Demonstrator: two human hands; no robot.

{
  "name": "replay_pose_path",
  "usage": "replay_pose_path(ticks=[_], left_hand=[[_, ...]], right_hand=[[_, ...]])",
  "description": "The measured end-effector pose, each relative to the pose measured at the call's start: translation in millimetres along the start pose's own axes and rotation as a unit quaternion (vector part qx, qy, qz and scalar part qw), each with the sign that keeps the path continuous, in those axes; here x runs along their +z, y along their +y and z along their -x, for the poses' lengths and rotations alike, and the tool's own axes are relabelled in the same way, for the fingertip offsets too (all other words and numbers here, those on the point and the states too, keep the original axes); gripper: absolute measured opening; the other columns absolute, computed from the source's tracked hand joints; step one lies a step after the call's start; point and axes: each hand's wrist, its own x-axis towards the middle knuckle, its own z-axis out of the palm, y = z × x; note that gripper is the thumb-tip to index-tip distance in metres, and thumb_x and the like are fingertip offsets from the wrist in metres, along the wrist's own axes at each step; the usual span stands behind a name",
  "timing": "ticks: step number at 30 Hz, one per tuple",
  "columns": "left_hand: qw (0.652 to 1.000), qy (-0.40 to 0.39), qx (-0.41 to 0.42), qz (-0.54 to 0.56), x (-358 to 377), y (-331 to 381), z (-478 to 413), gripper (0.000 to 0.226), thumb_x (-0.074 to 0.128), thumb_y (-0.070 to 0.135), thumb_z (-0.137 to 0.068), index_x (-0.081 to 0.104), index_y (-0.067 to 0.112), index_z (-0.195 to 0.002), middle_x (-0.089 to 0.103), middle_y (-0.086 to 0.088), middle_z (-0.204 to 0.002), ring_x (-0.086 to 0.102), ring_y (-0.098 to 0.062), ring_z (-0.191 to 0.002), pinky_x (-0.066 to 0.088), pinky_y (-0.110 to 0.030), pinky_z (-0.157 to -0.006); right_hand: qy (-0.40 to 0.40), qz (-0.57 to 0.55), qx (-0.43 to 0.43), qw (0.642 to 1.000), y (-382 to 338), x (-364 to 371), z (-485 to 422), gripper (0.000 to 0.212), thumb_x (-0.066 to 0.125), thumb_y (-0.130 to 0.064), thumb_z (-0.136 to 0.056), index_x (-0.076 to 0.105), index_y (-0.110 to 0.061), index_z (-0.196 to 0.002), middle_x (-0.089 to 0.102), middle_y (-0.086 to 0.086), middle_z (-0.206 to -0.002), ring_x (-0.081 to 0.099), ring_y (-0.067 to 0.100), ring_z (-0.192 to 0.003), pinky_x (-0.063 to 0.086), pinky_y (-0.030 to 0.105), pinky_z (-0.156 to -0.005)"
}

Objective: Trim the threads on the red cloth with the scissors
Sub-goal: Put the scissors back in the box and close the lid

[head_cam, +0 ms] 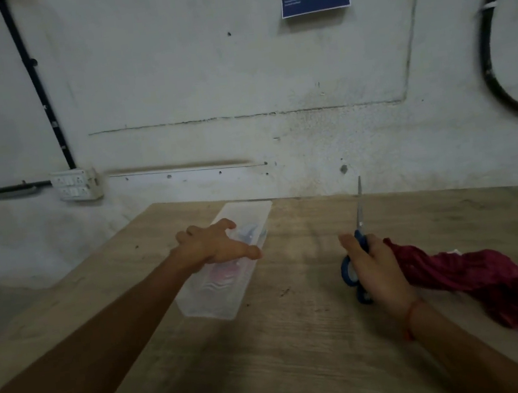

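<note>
A crumpled red cloth (476, 280) lies on the wooden table (303, 354) at the right. My right hand (376, 270) grips blue-handled scissors (360, 229), with the blades pointing up and away from me; the cloth's near end sits just behind this hand. My left hand (216, 242) rests over the top of a clear plastic box (227, 265), fingers spread and slightly curled on its rim. Whether that hand clasps the box I cannot tell.
The clear box holds some blurred items, one pinkish. A wall stands right behind the table's far edge, with a switch box (75, 185) at the left and black cables. The table's left edge runs diagonally.
</note>
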Motion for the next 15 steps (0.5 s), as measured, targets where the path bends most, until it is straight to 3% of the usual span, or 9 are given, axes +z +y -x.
replay_pose_path(ticks=[4, 8, 12, 15], left_hand=[[1.0, 0.028, 0.001, -0.011, 8.6, 2.1, 17.6, 0.102, 0.07, 0.076, -0.064, 0.025, 0.045, -0.149, 0.029, -0.02, -0.146, 0.025, -0.041, -0.133, 0.034, -0.05, -0.104], [1.0, 0.02, 0.001, -0.016, 8.5, -3.3, 30.5, 0.098, 0.072, 0.072, -0.063, 0.026, 0.048, -0.146, 0.03, -0.017, -0.142, 0.025, -0.039, -0.133, 0.034, -0.049, -0.103], [1.0, 0.008, 0.005, -0.014, 8.0, -6.0, 38.6, 0.096, 0.072, 0.071, -0.064, 0.026, 0.048, -0.146, 0.029, -0.015, -0.142, 0.022, -0.038, -0.134, 0.032, -0.051, -0.102], [1.0, 0.013, 0.006, -0.018, 8.5, -4.5, 39.9, 0.096, 0.071, 0.071, -0.065, 0.026, 0.048, -0.146, 0.027, -0.014, -0.145, 0.022, -0.037, -0.136, 0.029, -0.051, -0.102]], right_hand=[[-0.057, -0.153, 0.123, 0.979, -16.1, 50.0, -23.8, 0.029, 0.059, -0.025, -0.085, 0.042, -0.01, -0.067, 0.034, 0.007, -0.054, 0.027, 0.019, -0.039, 0.025, 0.03, -0.048], [-0.024, -0.157, 0.148, 0.976, -29.3, 91.0, -62.9, 0.013, 0.054, -0.018, -0.079, 0.047, -0.009, -0.072, 0.036, 0.01, -0.063, 0.021, 0.015, -0.039, 0.021, 0.028, -0.049], [0.008, -0.157, 0.169, 0.973, -35.7, 111.8, -82.6, 0.015, 0.061, -0.018, -0.086, 0.056, -0.005, -0.09, 0.044, 0.006, -0.068, 0.031, 0.018, -0.053, 0.024, 0.027, -0.049], [0.029, -0.166, 0.159, 0.973, -37.5, 120.2, -95.1, 0.024, 0.066, -0.014, -0.083, 0.063, 0.002, -0.1, 0.058, 0.009, -0.079, 0.049, 0.018, -0.059, 0.035, 0.026, -0.049]])
